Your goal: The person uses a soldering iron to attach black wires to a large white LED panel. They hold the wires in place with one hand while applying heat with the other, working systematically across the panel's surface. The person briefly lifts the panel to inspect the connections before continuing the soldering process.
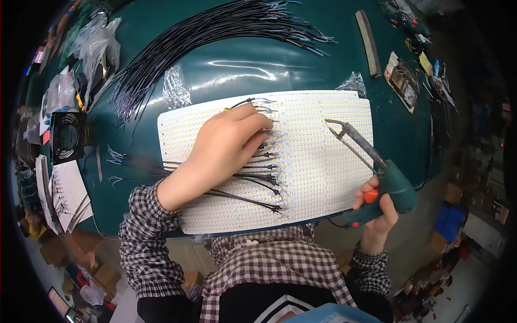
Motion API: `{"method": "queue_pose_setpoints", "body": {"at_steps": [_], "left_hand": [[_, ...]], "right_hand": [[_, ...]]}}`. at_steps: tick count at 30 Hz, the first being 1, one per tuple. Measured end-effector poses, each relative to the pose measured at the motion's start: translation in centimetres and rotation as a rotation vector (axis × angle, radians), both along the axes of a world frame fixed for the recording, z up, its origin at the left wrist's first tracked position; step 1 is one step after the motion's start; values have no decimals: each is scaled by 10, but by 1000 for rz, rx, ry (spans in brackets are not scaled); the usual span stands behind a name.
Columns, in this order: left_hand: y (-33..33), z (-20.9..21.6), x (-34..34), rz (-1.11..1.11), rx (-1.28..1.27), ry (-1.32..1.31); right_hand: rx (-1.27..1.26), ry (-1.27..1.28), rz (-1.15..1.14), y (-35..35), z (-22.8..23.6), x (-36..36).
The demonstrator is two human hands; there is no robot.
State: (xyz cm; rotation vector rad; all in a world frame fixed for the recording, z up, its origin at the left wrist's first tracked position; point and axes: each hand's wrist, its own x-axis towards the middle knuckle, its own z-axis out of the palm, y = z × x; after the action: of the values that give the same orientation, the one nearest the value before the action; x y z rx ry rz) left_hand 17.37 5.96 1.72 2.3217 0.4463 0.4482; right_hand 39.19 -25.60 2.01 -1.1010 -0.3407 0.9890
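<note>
My right hand [381, 218] is wrapped round the handle of a green soldering gun [396, 185] with a red trigger. Its metal tip points up and left, above the right half of a white LED panel [344, 156]. Over the panel's left half, my left hand [229, 137] pinches a thin wire near the middle seam; the fingertips partly hide it. Several black cables [253, 204] lie across the panel, their stripped ends at the seam. One more cable end [250, 100] shows just beyond my left fingers.
A thick bundle of black cables [215, 27] curves across the far side of the green table [301, 70]. At left stand a black fan [68, 137] and a stack of white panels [70, 194]. A grey bar [368, 43] and a stained pad [403, 81] lie far right.
</note>
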Motion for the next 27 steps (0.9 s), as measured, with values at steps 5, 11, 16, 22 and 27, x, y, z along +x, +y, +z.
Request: {"method": "queue_pose_setpoints", "body": {"at_steps": [5, 11, 16, 22, 27], "left_hand": [[-3, 1, 1, -19, -51, 82], [-20, 3, -2, -26, 107, -64], [-42, -2, -16, -155, 165, 34], [-15, 20, -7, -5, 215, -100], [0, 2, 6, -96, 180, 55]], "right_hand": [[-27, -39, 19, 8, -2, -3], [-27, -28, -6, 14, -5, -1], [-42, -28, -12, 18, -4, -3], [-67, -17, 4, 14, 0, -12], [-113, -31, 14, 14, 3, -17]]}}
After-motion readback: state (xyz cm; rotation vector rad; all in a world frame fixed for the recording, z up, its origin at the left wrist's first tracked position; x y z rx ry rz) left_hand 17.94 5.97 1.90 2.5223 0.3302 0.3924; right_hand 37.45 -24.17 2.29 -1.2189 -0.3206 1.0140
